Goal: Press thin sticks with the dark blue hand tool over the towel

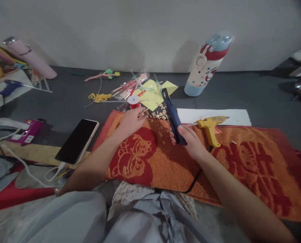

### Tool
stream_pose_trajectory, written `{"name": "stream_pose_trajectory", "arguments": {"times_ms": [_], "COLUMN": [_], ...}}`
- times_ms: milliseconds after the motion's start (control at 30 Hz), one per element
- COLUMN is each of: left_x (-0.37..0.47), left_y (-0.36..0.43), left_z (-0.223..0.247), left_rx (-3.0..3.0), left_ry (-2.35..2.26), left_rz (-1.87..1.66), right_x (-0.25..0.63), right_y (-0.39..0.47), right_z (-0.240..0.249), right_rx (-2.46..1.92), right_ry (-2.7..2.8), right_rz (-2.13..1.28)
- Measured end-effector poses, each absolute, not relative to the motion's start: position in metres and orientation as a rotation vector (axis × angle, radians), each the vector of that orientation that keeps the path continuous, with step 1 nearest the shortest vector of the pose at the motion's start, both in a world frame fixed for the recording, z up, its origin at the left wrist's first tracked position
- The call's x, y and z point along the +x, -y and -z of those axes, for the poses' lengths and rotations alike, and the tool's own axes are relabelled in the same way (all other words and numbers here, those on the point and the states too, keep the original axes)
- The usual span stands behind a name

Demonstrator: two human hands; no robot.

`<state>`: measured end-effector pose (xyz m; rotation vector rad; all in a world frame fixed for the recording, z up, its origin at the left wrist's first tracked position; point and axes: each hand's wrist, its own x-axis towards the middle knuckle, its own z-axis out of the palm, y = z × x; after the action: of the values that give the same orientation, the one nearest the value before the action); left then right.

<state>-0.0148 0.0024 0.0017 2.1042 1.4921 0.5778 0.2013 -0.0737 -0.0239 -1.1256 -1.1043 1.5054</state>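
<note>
My left hand (132, 120) is closed on a thin wooden stick (143, 111) and sits over the left part of an orange and red towel (173, 162). In my right hand (192, 141) is a dark blue hand cutter (172, 114) that looks like pruning shears, its curved head pointing up and away. Between the hands and a little beyond lies a pile of small cut wooden pieces (160, 115). Right beside my left hand stands a white spool with red thread (134, 101). A yellow glue gun (210, 128) rests to the right of my right hand.
Behind are yellow papers (170, 88), bagged sticks (127, 87) and a yellow cord (100, 98). A bottle (202, 71) stands back right, near a white board (223, 115). At left lie a phone (77, 140) on a cable, a purple power strip (26, 131) and a blue glue gun (11, 87).
</note>
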Motion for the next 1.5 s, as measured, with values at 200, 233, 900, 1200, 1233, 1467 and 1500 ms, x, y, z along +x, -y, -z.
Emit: {"name": "stream_pose_trajectory", "arguments": {"times_ms": [200, 233, 900, 1200, 1233, 1467, 1500], "left_x": [-0.022, -0.023, -0.014, -0.018, -0.019, -0.021, -0.022], "left_y": [-0.011, -0.012, -0.008, -0.006, -0.006, -0.006, -0.006], "left_z": [0.003, 0.004, -0.001, -0.003, -0.003, -0.008, -0.008], "left_rx": [2.030, 2.006, 1.755, 1.793, 1.823, 1.935, 1.946], "left_ry": [-1.718, -1.705, -1.249, -1.267, -1.258, -1.271, -1.278], "left_rz": [-0.547, -0.570, -0.986, -0.897, -0.903, -0.906, -0.903], "right_x": [0.202, 0.203, 0.204, 0.204, 0.204, 0.204, 0.204], "right_y": [0.075, 0.075, 0.087, 0.087, 0.087, 0.087, 0.087], "right_z": [0.025, 0.026, 0.036, 0.033, 0.033, 0.033, 0.032], "right_rx": [-1.134, -1.137, -1.224, -1.315, -1.326, -1.333, -1.331], "right_ry": [1.153, 1.170, 1.648, 1.808, 1.812, 1.829, 1.834], "right_rz": [-1.507, -1.501, -1.299, -1.150, -1.144, -1.132, -1.133]}}
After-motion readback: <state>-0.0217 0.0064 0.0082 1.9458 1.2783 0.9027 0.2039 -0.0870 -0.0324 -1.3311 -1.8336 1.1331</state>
